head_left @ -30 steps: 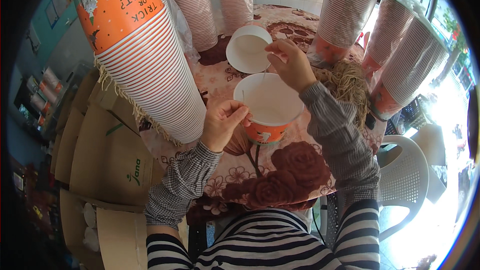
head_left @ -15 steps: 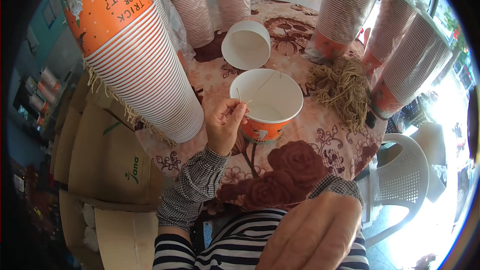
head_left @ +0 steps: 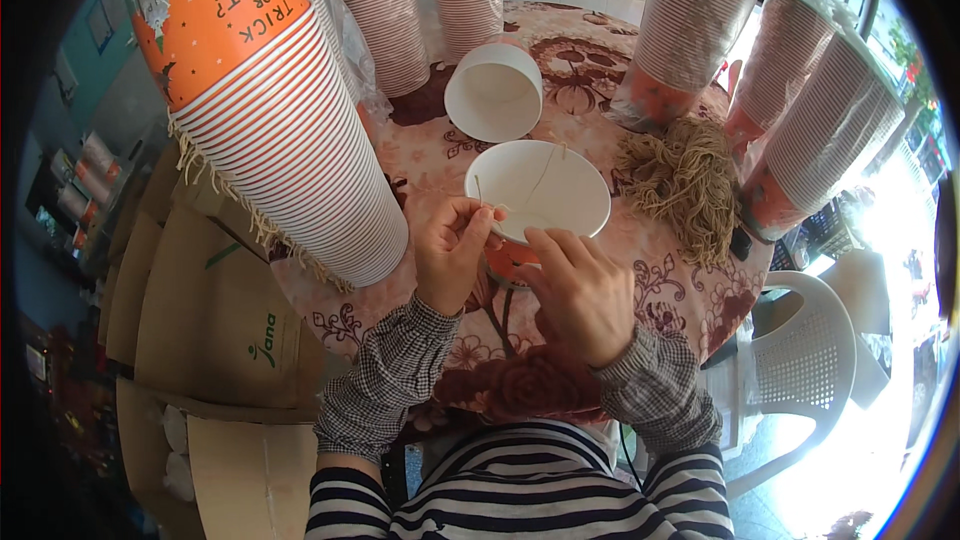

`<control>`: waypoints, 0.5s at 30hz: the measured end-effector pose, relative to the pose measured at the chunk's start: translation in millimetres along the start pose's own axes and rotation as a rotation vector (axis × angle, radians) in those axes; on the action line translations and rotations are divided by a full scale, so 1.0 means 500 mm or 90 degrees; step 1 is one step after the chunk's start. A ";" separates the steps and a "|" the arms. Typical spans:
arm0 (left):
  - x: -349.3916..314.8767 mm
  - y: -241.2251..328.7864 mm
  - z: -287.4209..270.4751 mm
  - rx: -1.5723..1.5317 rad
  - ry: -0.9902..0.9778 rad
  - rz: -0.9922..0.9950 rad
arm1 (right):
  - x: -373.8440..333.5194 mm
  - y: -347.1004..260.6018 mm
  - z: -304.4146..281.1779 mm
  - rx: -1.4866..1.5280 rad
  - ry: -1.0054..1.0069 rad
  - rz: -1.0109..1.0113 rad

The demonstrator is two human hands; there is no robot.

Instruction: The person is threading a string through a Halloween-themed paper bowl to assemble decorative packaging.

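Note:
An orange paper bucket (head_left: 538,175) with a white inside stands upright in front of me on the table. At its near-left rim my left hand (head_left: 455,248) pinches a thin tan string (head_left: 542,178), whose loose part trails across the inside to the far rim. My right hand (head_left: 585,290) is at the near-right side of the same bucket, thumb and index finger apart, covering much of its printed front. Behind it another white-lined paper bucket (head_left: 493,100) lies tipped with its mouth toward me. To the right lies a tangled bundle of tan strings (head_left: 685,185).
A tall leaning stack of orange buckets (head_left: 290,160) rises at the left. Plastic-wrapped stacks (head_left: 690,15) stand at the back and right of the round flowered table (head_left: 510,375). Cardboard boxes (head_left: 215,310) are at lower left, a white plastic chair (head_left: 800,370) at right.
My right hand has moved up and forward from near my lap to the bucket's front. My left hand keeps its pinch on the string at the rim.

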State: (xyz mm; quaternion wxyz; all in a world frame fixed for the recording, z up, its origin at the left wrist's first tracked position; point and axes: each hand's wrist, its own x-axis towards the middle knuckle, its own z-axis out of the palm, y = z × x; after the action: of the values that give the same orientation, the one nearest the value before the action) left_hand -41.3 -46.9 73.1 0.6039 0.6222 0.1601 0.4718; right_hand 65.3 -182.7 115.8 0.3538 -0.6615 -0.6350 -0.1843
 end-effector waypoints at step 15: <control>0.074 0.015 0.018 0.308 -0.074 0.144 | 0.077 0.192 0.059 0.090 -0.003 -0.079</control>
State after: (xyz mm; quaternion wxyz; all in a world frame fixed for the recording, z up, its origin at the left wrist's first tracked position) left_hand -18.3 -25.6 96.2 0.3894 0.7885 0.1625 0.4476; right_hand 157.1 -129.2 99.8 0.3863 -0.5947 -0.6869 -0.1591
